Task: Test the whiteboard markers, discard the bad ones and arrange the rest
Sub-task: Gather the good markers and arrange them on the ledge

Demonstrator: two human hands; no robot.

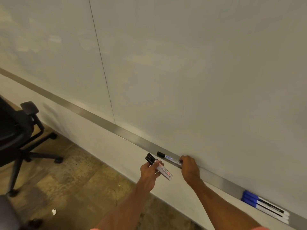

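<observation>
So the right grip point(189, 166) is down on the metal ledge point(99, 120) at the bottom of the whiteboard point(182, 63). Its fingers are curled over the tail end of a black-capped marker point(167, 157). That marker lies flat along the ledge and its cap points away to the left of the grip.

The left grip point(148, 171) is just beside it, a bit lower and off the ledge, out in front of the wall. It's closed around a bundle of markers point(163, 169). I can see two black caps poking out past the fingers on the upper left, and the white labelled barrels stick out the other way toward the right grip. Can't tell if there's a third one in there.

Well off to the right of the right grip, three blue-capped markers point(264, 205) lie side by side on the same ledge, caps toward the grip.

Far left of both grips there's a black office chair point(20, 130), and a scrap of white paper point(54, 211) on the floor point(74, 171).
</observation>
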